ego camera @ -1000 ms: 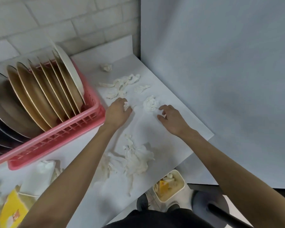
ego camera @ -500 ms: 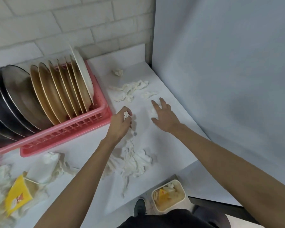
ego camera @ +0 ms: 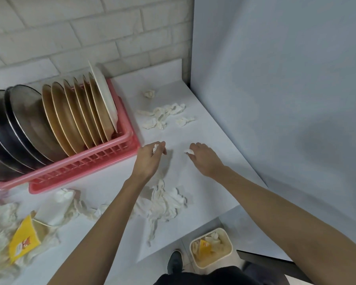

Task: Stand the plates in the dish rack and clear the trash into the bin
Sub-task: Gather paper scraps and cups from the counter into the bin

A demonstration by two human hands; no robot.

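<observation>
A pink dish rack (ego camera: pixel 86 165) at the left holds several tan plates (ego camera: pixel 74 118), one white plate (ego camera: pixel 104 97) and dark metal plates (ego camera: pixel 19 128), all standing on edge. My left hand (ego camera: pixel 149 159) hovers just right of the rack and pinches a small white tissue scrap (ego camera: pixel 155 148). My right hand (ego camera: pixel 203 159) is beside it, fingers curled round a crumpled tissue wad (ego camera: pixel 189 151) on the white table (ego camera: pixel 203 124). More crumpled tissues (ego camera: pixel 162 116) lie farther back. A cream bin (ego camera: pixel 212 247) with trash inside stands on the floor below the table's edge.
A big tissue pile (ego camera: pixel 164 202) lies under my left forearm. At the near left are more tissues (ego camera: pixel 64 204) and a yellow paper carton (ego camera: pixel 24 241). A grey wall panel (ego camera: pixel 275 99) bounds the table on the right, a brick wall (ego camera: pixel 70 33) behind. My shoe (ego camera: pixel 174 264) is beside the bin.
My right hand went from lying flat over the tissue wad to curling its fingers round it. My left hand kept its pinch on the small scrap and stayed near the rack.
</observation>
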